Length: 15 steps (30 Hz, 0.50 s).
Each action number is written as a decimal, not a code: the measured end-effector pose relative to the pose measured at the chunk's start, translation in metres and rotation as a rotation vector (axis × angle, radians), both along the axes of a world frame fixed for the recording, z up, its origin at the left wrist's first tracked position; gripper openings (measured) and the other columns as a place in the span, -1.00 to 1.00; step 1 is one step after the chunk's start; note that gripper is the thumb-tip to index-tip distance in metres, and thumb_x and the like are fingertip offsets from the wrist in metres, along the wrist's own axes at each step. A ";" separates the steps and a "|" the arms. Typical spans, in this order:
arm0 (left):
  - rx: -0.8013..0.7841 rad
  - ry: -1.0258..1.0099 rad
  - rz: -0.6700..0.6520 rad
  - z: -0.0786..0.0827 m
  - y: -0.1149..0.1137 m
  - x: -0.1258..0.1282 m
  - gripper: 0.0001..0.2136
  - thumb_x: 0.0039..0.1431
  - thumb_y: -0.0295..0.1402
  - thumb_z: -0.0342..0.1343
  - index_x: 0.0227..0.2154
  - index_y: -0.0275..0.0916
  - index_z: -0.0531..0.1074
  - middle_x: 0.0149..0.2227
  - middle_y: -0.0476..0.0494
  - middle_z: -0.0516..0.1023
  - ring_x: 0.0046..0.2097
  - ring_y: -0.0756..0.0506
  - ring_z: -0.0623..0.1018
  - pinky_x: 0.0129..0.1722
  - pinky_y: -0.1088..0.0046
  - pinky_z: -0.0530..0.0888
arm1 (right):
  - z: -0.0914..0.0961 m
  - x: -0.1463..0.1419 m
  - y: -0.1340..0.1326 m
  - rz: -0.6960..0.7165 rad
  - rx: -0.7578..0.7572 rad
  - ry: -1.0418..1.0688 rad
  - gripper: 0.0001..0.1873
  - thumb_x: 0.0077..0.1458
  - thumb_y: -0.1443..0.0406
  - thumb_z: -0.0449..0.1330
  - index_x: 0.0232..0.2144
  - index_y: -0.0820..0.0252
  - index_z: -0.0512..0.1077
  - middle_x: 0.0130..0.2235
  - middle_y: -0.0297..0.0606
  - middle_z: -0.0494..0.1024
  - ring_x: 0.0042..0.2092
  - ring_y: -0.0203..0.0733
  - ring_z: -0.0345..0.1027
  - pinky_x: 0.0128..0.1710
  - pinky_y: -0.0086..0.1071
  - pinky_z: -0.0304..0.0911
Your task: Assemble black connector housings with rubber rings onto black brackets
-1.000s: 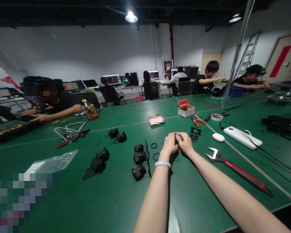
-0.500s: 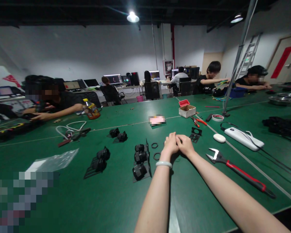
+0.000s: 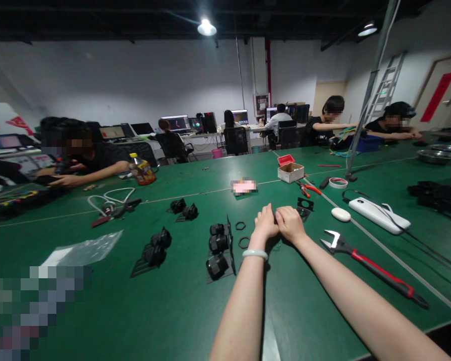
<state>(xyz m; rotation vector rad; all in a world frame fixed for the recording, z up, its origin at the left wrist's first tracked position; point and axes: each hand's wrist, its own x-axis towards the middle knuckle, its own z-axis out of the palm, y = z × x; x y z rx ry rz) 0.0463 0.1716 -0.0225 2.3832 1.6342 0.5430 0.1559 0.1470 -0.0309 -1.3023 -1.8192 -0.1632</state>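
Note:
My left hand [image 3: 266, 221] and my right hand [image 3: 290, 222] are close together above the green table, fingers curled inward. A sliver of something black shows between them; the fingers hide the rest. To their left lie two black ring nuts [image 3: 240, 225] and a black bracket [image 3: 231, 250] carrying several black cable glands [image 3: 217, 266]. Just behind my right hand is a black bracket with a round hole [image 3: 305, 203], partly covered by that hand. More black glands on brackets sit at left [image 3: 161, 239] and farther back [image 3: 190, 211].
An adjustable wrench [image 3: 379, 273] with red-black handle lies right of my arms. Beyond are a white power bank [image 3: 379, 215], white oval object [image 3: 341, 214], pliers [image 3: 308, 188], tape roll [image 3: 338, 183] and small box [image 3: 290, 173]. A plastic bag [image 3: 86, 249] lies left. Other people sit around.
My right hand has shifted slightly right and turned, now covering more of the holed bracket behind it. My left hand stays nearly in place.

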 end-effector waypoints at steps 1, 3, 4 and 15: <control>-0.001 0.000 0.003 0.000 0.000 0.000 -0.42 0.05 -0.18 -0.16 0.10 -0.23 -0.19 0.10 -0.27 0.03 0.05 -0.25 0.16 -0.04 0.23 0.14 | 0.000 0.000 0.000 0.006 0.004 -0.001 -0.66 0.07 0.25 -0.12 -0.28 0.25 0.40 -0.24 -0.12 0.46 -0.15 -0.12 0.23 -0.16 -0.27 0.05; -0.006 0.000 0.005 0.001 0.000 0.000 -0.42 0.05 -0.19 -0.15 0.10 -0.23 -0.19 0.10 -0.27 0.03 0.06 -0.25 0.15 -0.03 0.23 0.13 | 0.000 -0.001 0.001 0.022 0.003 -0.008 -0.67 0.07 0.25 -0.11 -0.26 0.23 0.39 -0.23 -0.14 0.46 -0.15 -0.14 0.24 -0.15 -0.28 0.05; -0.009 0.000 0.004 0.001 0.000 0.000 -0.42 0.04 -0.19 -0.15 0.11 -0.23 -0.20 0.10 -0.27 0.03 0.05 -0.25 0.16 -0.03 0.23 0.13 | 0.000 0.000 0.001 0.023 0.000 -0.011 -0.67 0.07 0.26 -0.11 -0.32 0.23 0.41 -0.28 -0.15 0.47 -0.18 -0.15 0.26 -0.15 -0.28 0.05; -0.027 -0.004 0.000 0.003 0.000 0.000 -0.42 0.04 -0.21 -0.15 0.10 -0.23 -0.19 0.11 -0.27 0.03 0.06 -0.25 0.16 -0.03 0.21 0.13 | 0.002 0.001 -0.001 0.019 0.004 -0.021 -0.69 0.08 0.25 -0.13 -0.34 0.26 0.37 -0.35 -0.14 0.45 -0.26 -0.15 0.24 -0.17 -0.28 0.04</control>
